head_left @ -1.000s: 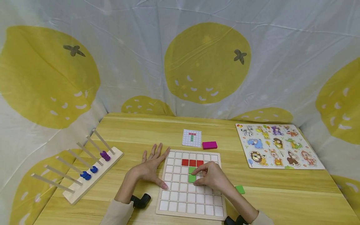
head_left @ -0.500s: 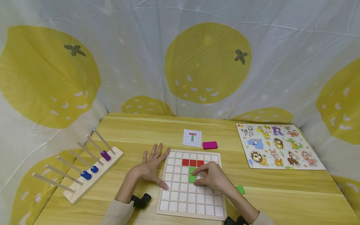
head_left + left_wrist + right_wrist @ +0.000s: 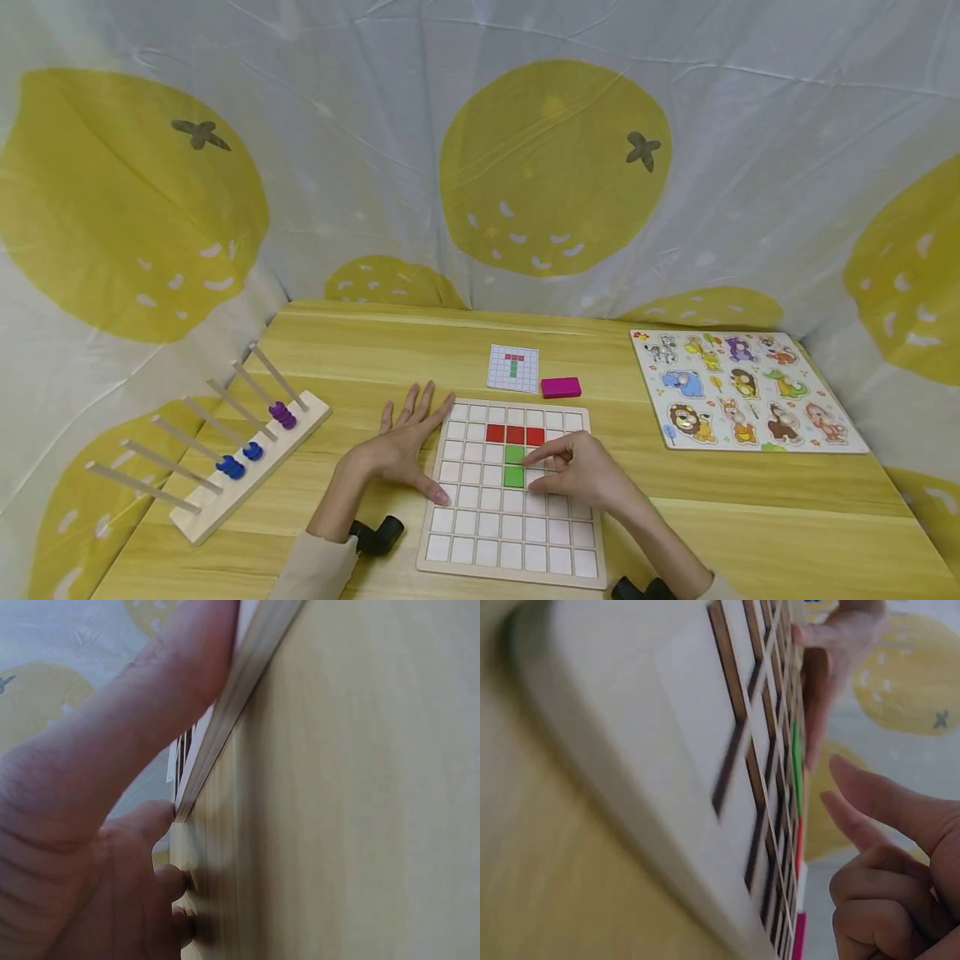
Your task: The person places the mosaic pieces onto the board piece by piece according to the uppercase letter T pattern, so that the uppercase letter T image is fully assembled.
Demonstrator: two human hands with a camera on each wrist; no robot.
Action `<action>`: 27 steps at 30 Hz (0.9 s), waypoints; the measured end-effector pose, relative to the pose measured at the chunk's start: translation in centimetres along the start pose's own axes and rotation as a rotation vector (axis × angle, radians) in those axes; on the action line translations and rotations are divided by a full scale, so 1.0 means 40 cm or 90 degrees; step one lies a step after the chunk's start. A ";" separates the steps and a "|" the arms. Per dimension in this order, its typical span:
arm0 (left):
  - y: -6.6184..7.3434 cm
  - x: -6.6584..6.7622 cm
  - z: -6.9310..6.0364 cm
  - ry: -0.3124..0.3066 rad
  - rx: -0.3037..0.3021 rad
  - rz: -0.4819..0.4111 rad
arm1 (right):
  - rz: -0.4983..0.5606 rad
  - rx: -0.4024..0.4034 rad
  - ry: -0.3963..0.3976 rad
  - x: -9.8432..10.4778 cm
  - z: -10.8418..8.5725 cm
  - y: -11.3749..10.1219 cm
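Observation:
A wooden grid board [image 3: 510, 574] with white squares lies before me. Three red tiles [image 3: 515, 435] form a row in it, with two green tiles [image 3: 513, 476] in a column below the middle one. My right hand [image 3: 577, 473] hovers just right of the green tiles, its thumb and index finger apart with nothing between them; the right wrist view shows its other fingers curled. My left hand [image 3: 397, 448] spreads along the board's left side, thumb on the rim and fingertips on the table. In the left wrist view the thumb [image 3: 150, 712] lies over the board's edge [image 3: 225, 727].
Behind the board are a pattern card [image 3: 513, 368] and a magenta block [image 3: 561, 388]. An animal puzzle [image 3: 742, 392] lies at the right. At the left stands a peg rack [image 3: 251, 475] with blue and purple beads. Patterned cloth [image 3: 360, 167] hangs around the table.
My right hand has let go of the lower green tile and shifted slightly right. A loose green tile right of the board is now hidden by that forearm. My left hand has stayed put.

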State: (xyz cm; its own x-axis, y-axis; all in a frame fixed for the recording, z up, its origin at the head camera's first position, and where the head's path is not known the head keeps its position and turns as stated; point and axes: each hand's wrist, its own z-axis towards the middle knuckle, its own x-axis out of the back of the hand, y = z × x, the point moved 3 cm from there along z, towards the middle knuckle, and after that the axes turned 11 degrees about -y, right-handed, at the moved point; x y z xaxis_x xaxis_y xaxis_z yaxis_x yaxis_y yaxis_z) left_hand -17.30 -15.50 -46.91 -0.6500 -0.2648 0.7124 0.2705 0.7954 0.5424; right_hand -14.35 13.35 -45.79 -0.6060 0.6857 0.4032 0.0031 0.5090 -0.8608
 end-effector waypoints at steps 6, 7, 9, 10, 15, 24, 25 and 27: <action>0.003 0.000 0.002 -0.001 0.000 0.006 | 0.002 -0.009 -0.020 0.072 -0.071 0.038; 0.003 0.000 0.002 -0.002 0.000 0.006 | 0.005 -0.009 -0.025 0.082 -0.084 0.048; 0.004 0.000 0.002 -0.003 0.001 0.004 | 0.014 -0.001 -0.036 0.103 -0.112 0.071; 0.004 0.000 0.002 -0.004 0.001 0.003 | 0.018 0.004 -0.041 0.113 -0.125 0.082; 0.004 0.002 0.000 -0.006 0.005 -0.001 | 0.033 0.034 -0.056 0.153 -0.183 0.139; 0.003 0.003 -0.002 -0.003 -0.001 -0.006 | 0.059 0.043 -0.054 0.190 -0.244 0.209; 0.003 0.003 -0.002 -0.003 -0.001 -0.006 | 0.059 0.042 -0.055 0.191 -0.246 0.214; 0.003 0.003 -0.002 -0.003 -0.002 -0.008 | 0.062 0.042 -0.059 0.193 -0.250 0.221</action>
State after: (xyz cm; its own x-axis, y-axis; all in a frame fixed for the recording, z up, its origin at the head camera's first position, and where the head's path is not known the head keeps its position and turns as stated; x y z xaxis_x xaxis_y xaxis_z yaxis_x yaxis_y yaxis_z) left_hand -17.29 -15.47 -46.73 -0.6562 -0.2724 0.7037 0.2649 0.7901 0.5528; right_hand -11.07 28.33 -47.17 -0.6760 0.6780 0.2888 0.0151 0.4046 -0.9144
